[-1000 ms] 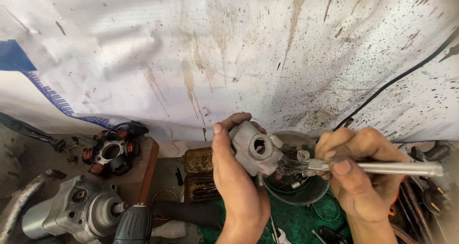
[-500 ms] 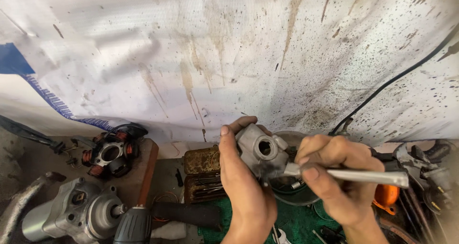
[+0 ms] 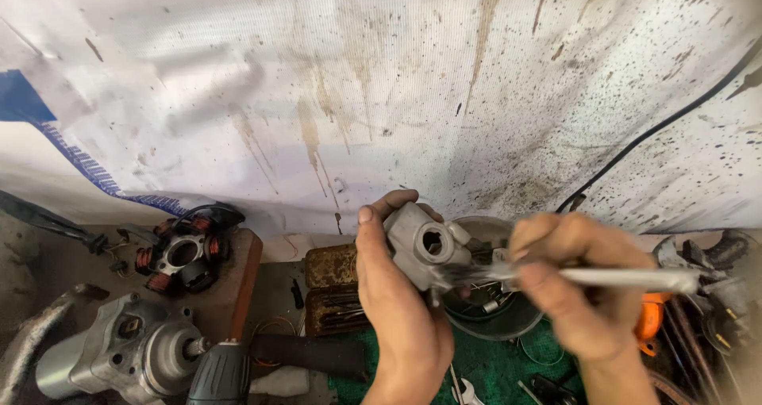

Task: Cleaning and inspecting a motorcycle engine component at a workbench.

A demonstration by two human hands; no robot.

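Metal makes up the small grey casting (image 3: 418,246) that the left hand (image 3: 401,310) grips from below, thumb up its left face and fingers curled behind, so that it sits just above a round bowl (image 3: 484,314) of small parts at the foot of the stained white sheet (image 3: 381,95). It looks like a stiff, fairly weighty lump for its size, hard enough to take a firm squeeze, probably greasy and so apt to slip; the flat outer faces give the best hold, leaving the round bore on its front free. The right hand (image 3: 575,294) is closed around a pale-handled brush (image 3: 571,276), its bristles touching the casting's right side, though motion blur makes the tip hard to read. Counted: one casting, one brush, one bowl. To the left lie one wound coil ring (image 3: 184,250) with copper windings, one larger grey motor housing (image 3: 119,353), and one dark drill (image 3: 226,373) beside it. An orange tool (image 3: 651,318) shows behind the right wrist.
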